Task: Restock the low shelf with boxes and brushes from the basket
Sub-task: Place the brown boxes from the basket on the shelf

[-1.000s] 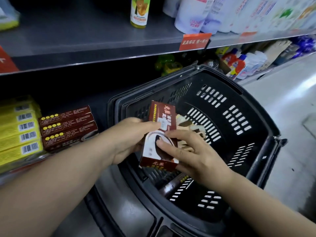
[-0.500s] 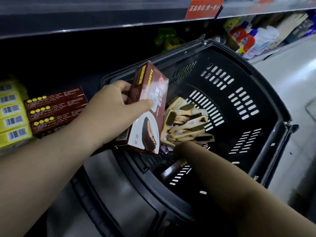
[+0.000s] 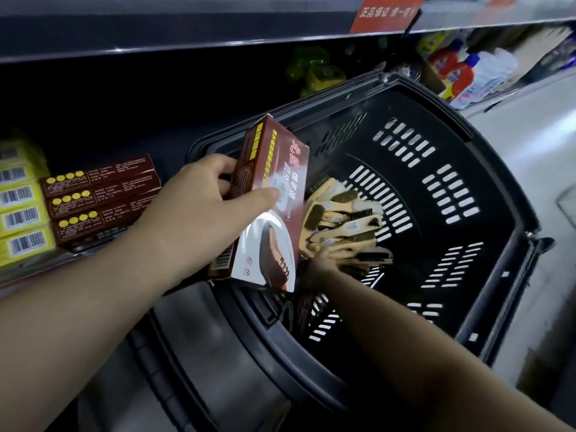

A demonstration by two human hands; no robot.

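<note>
left hand (image 3: 199, 201) grips a dark red-brown box (image 3: 271, 213): thumb flat across the front face, fingers curled round the far edge. the box is held tilted, above the near-left rim of the basket (image 3: 498, 169). its front has red and white lettering up top and a white panel lower down picturing a brown lace-up shoe. yellow marks run along the side, with a barcode at the bottom corner.

right hand (image 3: 321, 260) is down inside the basket, against a loose heap of pale wooden-handled brushes (image 3: 343, 219) with dark bristles. the fingers are hidden by the box and the brushes, so i cannot tell whether they grasp anything.

the basket is black slotted plastic, standing in front of the shelving. to the left, on the low shelf (image 3: 37, 272), three matching brown boxes (image 3: 99, 194) are stacked flat, with yellow barcoded packs (image 3: 21, 213) just beside them. a dark metal shelf edge (image 3: 187, 42) runs above, carrying a red price tag (image 3: 386, 10). further right are cleaning bottles (image 3: 461, 70), red, blue and white, and a pale glossy floor (image 3: 530, 135).
</note>
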